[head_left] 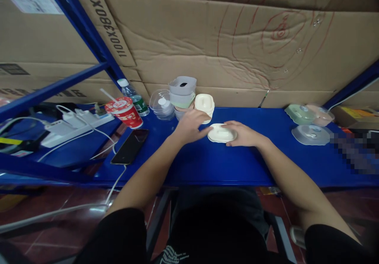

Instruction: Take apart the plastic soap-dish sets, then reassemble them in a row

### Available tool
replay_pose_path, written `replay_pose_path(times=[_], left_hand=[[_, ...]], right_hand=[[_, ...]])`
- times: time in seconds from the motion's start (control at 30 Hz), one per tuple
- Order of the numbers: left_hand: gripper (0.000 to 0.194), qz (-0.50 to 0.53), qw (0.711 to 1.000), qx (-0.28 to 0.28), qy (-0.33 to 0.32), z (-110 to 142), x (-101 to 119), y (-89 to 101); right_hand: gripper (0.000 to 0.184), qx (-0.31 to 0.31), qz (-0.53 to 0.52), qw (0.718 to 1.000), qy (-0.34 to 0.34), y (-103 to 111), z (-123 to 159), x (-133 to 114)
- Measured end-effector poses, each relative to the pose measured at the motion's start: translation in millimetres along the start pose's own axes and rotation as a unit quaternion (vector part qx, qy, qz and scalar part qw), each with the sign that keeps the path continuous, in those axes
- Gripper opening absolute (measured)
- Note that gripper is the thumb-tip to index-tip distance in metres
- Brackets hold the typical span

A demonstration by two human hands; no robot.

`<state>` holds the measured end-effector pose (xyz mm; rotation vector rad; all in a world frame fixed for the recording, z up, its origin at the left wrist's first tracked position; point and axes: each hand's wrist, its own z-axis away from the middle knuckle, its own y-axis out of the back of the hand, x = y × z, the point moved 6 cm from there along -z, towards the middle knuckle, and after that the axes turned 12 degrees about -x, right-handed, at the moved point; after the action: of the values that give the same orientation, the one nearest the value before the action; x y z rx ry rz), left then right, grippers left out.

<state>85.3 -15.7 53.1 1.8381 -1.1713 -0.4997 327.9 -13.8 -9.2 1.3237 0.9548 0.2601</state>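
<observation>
My right hand (244,134) grips a small cream-coloured oval plastic piece (221,133), like a shallow container or lid, at its right end. Just above the blue tabletop, the piece lies roughly level. My left hand (192,125) has its fingers stretched out and the thumb apart, close to the left edge of this piece; whether the thumb touches it I cannot tell. Behind the left fingertips stand similar cream pieces (205,104), partly covered by the hand. Next to them rises a stack of pale grey containers (182,92), its lower part hidden by my left hand.
Clear plastic bowls (162,105), a water bottle (135,98) and a red cup with a straw (126,113) stand at the left. A phone (130,147) lies before them, near a power strip (76,129). Green (299,114) and clear lidded containers (311,134) sit at the right. Cardboard (189,31) backs the table.
</observation>
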Motion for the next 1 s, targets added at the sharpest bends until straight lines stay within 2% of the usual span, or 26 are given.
replay_pose_path(times=[0.07, 0.13, 0.17, 0.3, 0.37, 0.43, 0.5, 0.57, 0.63, 0.7, 0.83, 0.93, 1.0], left_hand=[[0.055, 0.019, 0.996, -0.071, -0.042, -2.2, 15.3, -18.2], [0.065, 0.035, 0.993, -0.094, -0.054, -2.2, 20.4, -28.2], [0.063, 0.042, 0.993, -0.092, -0.054, -1.7, 19.6, -30.1], [0.034, 0.071, 0.995, -0.052, -0.041, 0.3, 6.5, -25.9], [0.022, 0.081, 0.995, -0.046, -0.027, -0.2, 0.5, -24.1], [0.022, 0.084, 0.996, -0.03, 0.018, -1.2, -5.4, -23.4], [0.029, 0.091, 0.993, 0.018, 0.079, -0.6, -11.3, -21.3], [0.031, 0.116, 0.983, 0.076, 0.123, 1.7, -16.0, -19.7], [0.027, 0.155, 0.969, 0.119, 0.153, 4.3, -20.5, -20.7], [0.025, 0.177, 0.959, 0.141, 0.169, 5.6, -22.9, -23.8], [0.025, 0.229, 0.944, 0.164, 0.168, 3.9, -18.2, -33.6], [0.032, 0.34, 0.909, 0.166, 0.177, 1.9, -16.0, -44.8], [0.034, 0.374, 0.896, 0.156, 0.183, 1.4, -17.2, -49.3]], right_hand=[[0.087, 0.027, -0.024, 0.999, 0.025, 8.3, 0.2, -9.3], [0.079, 0.058, -0.052, 0.996, 0.047, 16.5, 1.5, -17.9], [0.076, 0.073, -0.065, 0.994, 0.056, 20.0, 2.6, -21.2], [0.065, 0.132, -0.119, 0.982, 0.061, 28.6, 7.9, -21.8], [0.069, 0.163, -0.175, 0.97, 0.046, 29.8, 9.3, -13.9], [0.082, 0.197, -0.249, 0.948, 0.037, 29.7, 9.2, -3.6], [0.092, 0.23, -0.301, 0.925, 0.029, 29.3, 8.0, 6.6], [0.093, 0.264, -0.299, 0.917, 0.002, 29.5, 7.5, 14.8], [0.093, 0.29, -0.256, 0.922, -0.031, 29.9, 8.4, 17.6], [0.095, 0.291, -0.202, 0.934, -0.043, 28.8, 8.4, 12.3], [0.094, 0.238, -0.121, 0.964, -0.009, 20.6, 3.6, -12.8], [0.097, 0.196, -0.073, 0.978, 0.0, 14.3, -1.2, -25.9], [0.1, 0.177, -0.054, 0.983, -0.002, 11.5, -3.8, -27.2]])
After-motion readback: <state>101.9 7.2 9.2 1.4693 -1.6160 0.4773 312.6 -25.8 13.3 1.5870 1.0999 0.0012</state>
